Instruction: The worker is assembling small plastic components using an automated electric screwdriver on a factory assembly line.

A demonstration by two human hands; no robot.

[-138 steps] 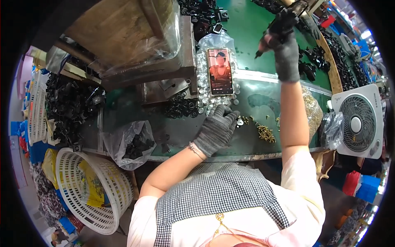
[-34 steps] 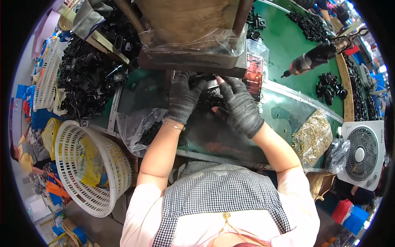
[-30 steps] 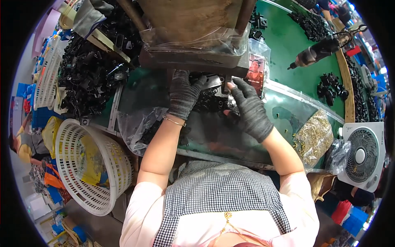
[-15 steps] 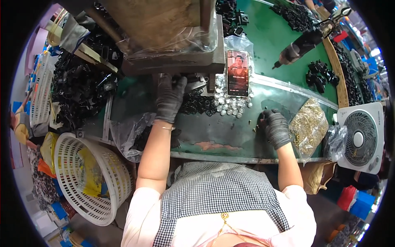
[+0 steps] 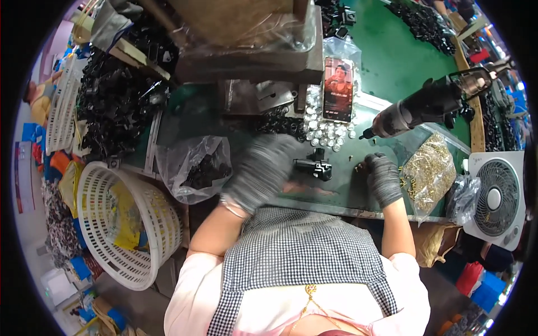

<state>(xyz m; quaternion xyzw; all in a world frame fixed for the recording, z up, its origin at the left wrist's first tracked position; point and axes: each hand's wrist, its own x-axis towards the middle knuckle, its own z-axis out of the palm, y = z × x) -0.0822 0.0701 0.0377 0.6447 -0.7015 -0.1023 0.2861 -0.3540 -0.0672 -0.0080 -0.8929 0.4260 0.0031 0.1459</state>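
My knitted left hand [image 5: 264, 171] and right hand [image 5: 383, 179] are curling, the knobby black part [image 5: 320, 166] between; I can't tell either grip.

The left arm [image 5: 217, 228] slants to the right, and the left hand [image 5: 262, 172] is blurry. The right arm [image 5: 398, 228] points away, the right hand [image 5: 384, 179] curled.

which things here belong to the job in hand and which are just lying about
Likely the job:
small black plastic assembly near the grey-gloved left hand
black pointed power driver
clear bag of gold metal screws

Probably just lying about:
black rectangular phone
white square fan
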